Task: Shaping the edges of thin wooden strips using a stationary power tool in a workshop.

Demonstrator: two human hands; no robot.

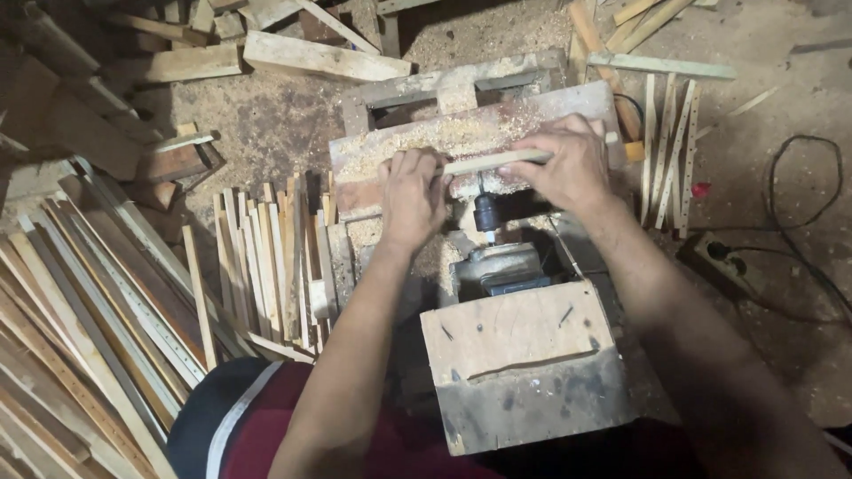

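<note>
Landmark: the drill chuck (485,215), a dark, horizontally mounted bit holder pointing away from the person, fixed above a wooden box (524,368).
Wooden slat: a thin, pale wooden slat (497,160) lies crosswise just beyond the drill chuck, on a sawdust-covered platform (426,142); both ends are gripped.
Left hand: the left hand (413,195) is curled around the slat's left end, just left of the drill chuck, fingers folded over the wood and thumb tucked under.
Right hand: the right hand (568,164) clamps the slat's right part, just right of and beyond the drill chuck, fingers wrapped over the top and pressing down.
Motor: a grey metal housing (497,266) sits directly behind the drill chuck, on the person's side, between it and the wooden box.
Stacked slats: a bundle of cut slats (266,257) stands left of the drill chuck, near the left forearm.
Drilled strips: several thin strips (670,151) lie on the floor to the right of the drill chuck, well apart from the hands.
Cable: a black cable (799,177) loops on the floor far right of the drill chuck, next to a socket strip (714,253).
Scrap boards: loose planks (324,58) lie beyond the drill chuck, on the sawdust floor.
</note>
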